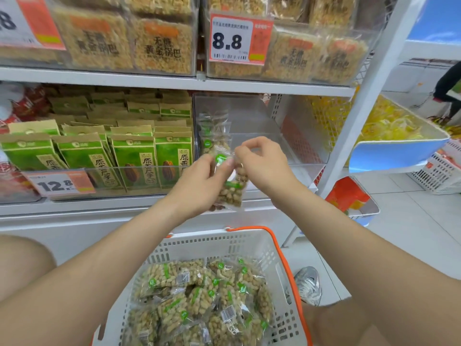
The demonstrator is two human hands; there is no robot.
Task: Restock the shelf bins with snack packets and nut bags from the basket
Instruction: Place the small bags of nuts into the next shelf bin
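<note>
A clear bag of peanuts [233, 189] with a green label hangs in front of the middle shelf. My left hand [199, 181] and my right hand [262, 163] both pinch its top edge. Behind it stands a clear shelf bin [294, 136], mostly bare, with a few peanut bags [214, 136] upright at its left side. Below my arms sits a white basket [272, 255] with an orange handle, holding several more peanut bags [199, 300].
Green seed packets [134, 156] fill the bin to the left, behind a 12.8 price tag [58, 183]. Rice-crust packs [162, 46] line the upper shelf. A white shelf post [359, 116] rises at right, with a yellow-snack bin [389, 126] and a person [449, 83] beyond.
</note>
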